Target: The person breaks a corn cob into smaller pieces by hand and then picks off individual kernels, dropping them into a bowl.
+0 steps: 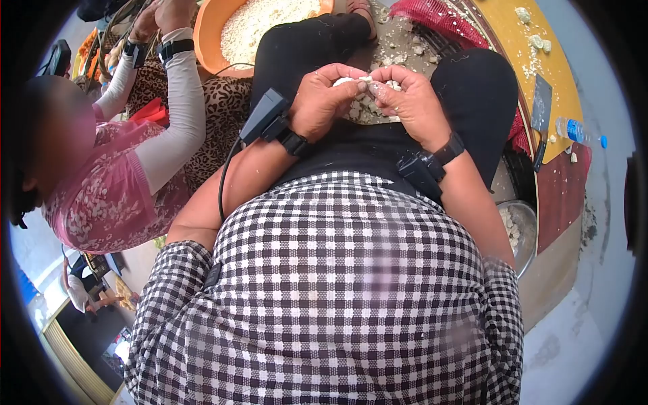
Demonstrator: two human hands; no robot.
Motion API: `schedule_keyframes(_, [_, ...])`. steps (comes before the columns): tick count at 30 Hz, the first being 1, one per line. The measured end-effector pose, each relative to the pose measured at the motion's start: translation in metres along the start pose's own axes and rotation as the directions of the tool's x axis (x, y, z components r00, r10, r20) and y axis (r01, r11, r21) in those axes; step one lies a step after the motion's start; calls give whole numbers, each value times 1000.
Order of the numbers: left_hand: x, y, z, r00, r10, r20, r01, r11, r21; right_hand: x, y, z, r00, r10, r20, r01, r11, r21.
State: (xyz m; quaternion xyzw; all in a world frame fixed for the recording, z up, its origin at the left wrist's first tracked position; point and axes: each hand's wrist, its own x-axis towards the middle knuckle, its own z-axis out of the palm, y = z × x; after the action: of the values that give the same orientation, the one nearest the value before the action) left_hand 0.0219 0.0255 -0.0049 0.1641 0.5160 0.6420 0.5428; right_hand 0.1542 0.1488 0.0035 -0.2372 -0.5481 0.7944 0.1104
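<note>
My left hand (322, 99) and my right hand (412, 102) meet above my lap, fingertips pinched together. Between them is a small whitish piece (365, 79) that looks like cauliflower; its exact kind is hard to make out. Another pale lump (343, 82) shows inside the curl of my left fingers, and a bit more white shows under my right fingers. Below the hands, between my legs, lie several whitish chunks (368, 110), partly covered by the hands.
At upper left, an orange tub (208, 42) holds many small white pieces. A person in pink (128, 179) sits to my left. On the right are a yellow board (567, 77), a cleaver (541, 104), a plastic bottle (577, 131) and a metal bowl (529, 233). Red netting (432, 15) lies ahead.
</note>
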Motion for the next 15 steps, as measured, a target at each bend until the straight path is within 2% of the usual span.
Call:
schedule_keyframes(6, [-2, 4, 12, 995, -67, -67, 68, 998, 3, 4, 7, 1, 990, -134, -39, 125, 975, -181])
schedule_keyframes(10, [-2, 8, 16, 983, -166, -73, 161, 984, -71, 5, 7, 2, 967, -251, -43, 230, 934, -272])
schedule_keyframes(15, [-3, 9, 18, 950, -299, -94, 271, 934, -234, 2, 3, 5, 957, -287, -39, 258, 904, -340])
